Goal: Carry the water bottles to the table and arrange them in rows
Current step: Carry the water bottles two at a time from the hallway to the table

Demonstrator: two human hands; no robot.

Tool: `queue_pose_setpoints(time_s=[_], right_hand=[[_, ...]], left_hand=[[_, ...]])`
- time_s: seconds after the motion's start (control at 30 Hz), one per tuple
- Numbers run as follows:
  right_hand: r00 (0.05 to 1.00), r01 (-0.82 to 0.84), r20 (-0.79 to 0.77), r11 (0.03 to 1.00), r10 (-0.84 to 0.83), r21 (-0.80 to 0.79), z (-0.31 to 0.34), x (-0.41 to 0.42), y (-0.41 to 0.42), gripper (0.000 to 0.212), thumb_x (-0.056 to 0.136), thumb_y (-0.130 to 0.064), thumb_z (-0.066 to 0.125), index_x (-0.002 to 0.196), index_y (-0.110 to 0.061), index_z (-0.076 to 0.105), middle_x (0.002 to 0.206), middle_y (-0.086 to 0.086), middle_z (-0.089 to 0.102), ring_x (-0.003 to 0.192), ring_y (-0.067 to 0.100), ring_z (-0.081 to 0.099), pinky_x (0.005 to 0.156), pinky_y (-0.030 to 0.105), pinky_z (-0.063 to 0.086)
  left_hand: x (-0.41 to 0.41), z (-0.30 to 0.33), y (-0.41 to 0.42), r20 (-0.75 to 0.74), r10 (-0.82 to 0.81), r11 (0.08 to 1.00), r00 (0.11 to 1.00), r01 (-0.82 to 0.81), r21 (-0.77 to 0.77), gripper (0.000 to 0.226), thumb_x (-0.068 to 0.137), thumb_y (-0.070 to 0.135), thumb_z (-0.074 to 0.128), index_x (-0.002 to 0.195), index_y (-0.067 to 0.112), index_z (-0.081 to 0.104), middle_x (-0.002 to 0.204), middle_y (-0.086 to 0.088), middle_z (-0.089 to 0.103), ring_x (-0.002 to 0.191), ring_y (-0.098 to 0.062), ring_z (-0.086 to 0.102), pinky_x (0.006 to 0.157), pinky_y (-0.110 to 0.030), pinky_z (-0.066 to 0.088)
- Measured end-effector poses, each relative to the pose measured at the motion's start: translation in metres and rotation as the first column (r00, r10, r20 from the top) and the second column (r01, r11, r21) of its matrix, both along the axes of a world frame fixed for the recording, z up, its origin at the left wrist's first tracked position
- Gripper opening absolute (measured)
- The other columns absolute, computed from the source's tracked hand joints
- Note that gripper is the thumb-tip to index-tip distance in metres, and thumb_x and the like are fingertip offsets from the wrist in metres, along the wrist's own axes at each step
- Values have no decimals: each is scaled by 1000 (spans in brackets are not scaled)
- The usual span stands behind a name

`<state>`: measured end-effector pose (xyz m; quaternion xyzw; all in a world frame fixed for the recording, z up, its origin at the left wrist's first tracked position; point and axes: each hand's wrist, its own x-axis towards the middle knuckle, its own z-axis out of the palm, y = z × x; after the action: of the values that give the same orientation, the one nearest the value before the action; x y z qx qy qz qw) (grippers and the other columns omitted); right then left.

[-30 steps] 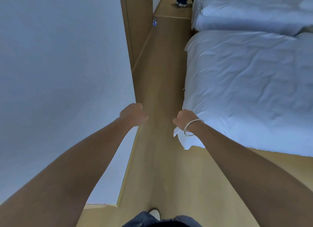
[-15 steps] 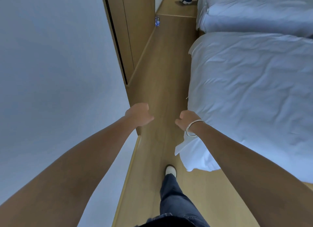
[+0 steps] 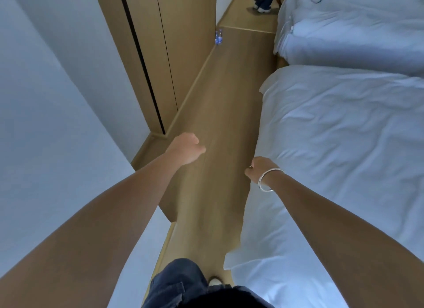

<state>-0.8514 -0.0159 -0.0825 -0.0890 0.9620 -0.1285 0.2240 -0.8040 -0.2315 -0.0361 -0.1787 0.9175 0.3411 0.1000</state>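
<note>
both arms stretched forward over the wooden floor (image 3: 231,105). left hand (image 3: 185,148) empty, fingers loosely curled. right hand (image 3: 260,170) empty, fingers curled under, bracelet (image 3: 267,179) at the wrist. water bottles (image 3: 218,37) stand far ahead on the floor, against the wooden wall panel (image 3: 183,43) on the left. white bed (image 3: 344,147) close on the right, a second bed (image 3: 355,32) beyond it.

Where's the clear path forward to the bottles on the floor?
The bare wood floor strip between the wardrobe doors on the left and the near bed on the right runs straight ahead to the water bottles, which stand against the wardrobe's base. Beyond them a second person's feet stand. Left hand and right hand hold nothing.
</note>
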Motion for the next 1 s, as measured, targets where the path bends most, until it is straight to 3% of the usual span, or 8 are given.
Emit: queue_pose_setpoints(time_s=[0.07, 0.17, 0.37, 0.47, 0.63, 0.77, 0.87, 1.0], right_hand=[[1000, -4, 20, 1000, 4, -8, -4, -29, -6, 15, 86, -20, 48, 85, -7, 54, 86, 6, 51, 79, 26, 49, 68, 28, 38], [999, -8, 35, 999, 10, -42, -4, -74, -21, 19, 86, -21, 47, 70, -12, 44, 72, 0, 46, 75, 25, 48, 60, 26, 35], [1000, -9, -27, 997, 7, -72, -14, -194, -68, 20, 84, -20, 49, 65, -15, 43, 68, -1, 44, 75, 27, 49, 66, 27, 36], [1000, -1, -31, 994, -3, -110, -9, -261, -94, 26, 83, -26, 53, 61, -21, 40, 64, -7, 43, 71, 23, 49, 67, 27, 37], [999, -26, -37, 998, 24, -64, 5, -364, -133, 13, 82, -24, 49, 82, -13, 56, 86, 6, 56, 80, 26, 53, 70, 27, 38], [995, 56, -78, 991, -66, -124, 10, -420, -149, 11, 81, -25, 52, 79, -15, 52, 82, 1, 55, 80, 26, 54, 69, 27, 39], [987, 85, -125, 990, -99, -114, 8, -457, -157, 24, 82, -26, 51, 98, -10, 58, 102, 9, 62, 94, 30, 59, 75, 29, 44], [988, 98, -108, 987, -112, -130, 3, -514, -160, 25, 83, -26, 51, 100, -9, 59, 106, 10, 63, 96, 30, 59, 81, 31, 47]], left_hand=[[-29, -1, -8, 15, 7, 1000, 1000, -7, 12, 8, 87, 25, 55, 88, 18, 53, 99, -5, 52, 89, -20, 51, 79, -29, 39], [-75, -3, -19, 42, 27, 999, 999, -26, -23, 44, 88, 31, 54, 128, 11, 51, 123, -4, 56, 111, -23, 54, 88, -32, 43], [-187, -7, -57, 52, -17, 1000, 998, 18, -21, 41, 89, 28, 54, 125, 8, 51, 117, -7, 56, 104, -23, 54, 92, -36, 45], [-257, -4, -88, 50, -61, 998, 997, 63, -28, 10, 90, 26, 54, 84, 18, 50, 81, 4, 44, 70, -12, 43, 66, -27, 36], [-358, 15, -135, 86, -92, 991, 992, 100, -91, 29, 90, 26, 54, 68, 24, 36, 73, 5, 36, 69, -15, 41, 58, -26, 29], [-421, 19, -151, 105, -120, 984, 987, 132, -117, 15, 91, 27, 54, 89, 15, 46, 95, -6, 47, 86, -20, 46, 75, -29, 34], [-463, 17, -155, 128, -141, 978, 982, 159, -136, 27, 91, 29, 54, 108, 8, 53, 107, -10, 54, 101, -25, 54, 84, -32, 41], [-523, 12, -152, 136, -117, 979, 984, 137, -152, 41, 90, 29, 55, 122, 4, 53, 122, -13, 56, 113, -30, 54, 93, -34, 42]])
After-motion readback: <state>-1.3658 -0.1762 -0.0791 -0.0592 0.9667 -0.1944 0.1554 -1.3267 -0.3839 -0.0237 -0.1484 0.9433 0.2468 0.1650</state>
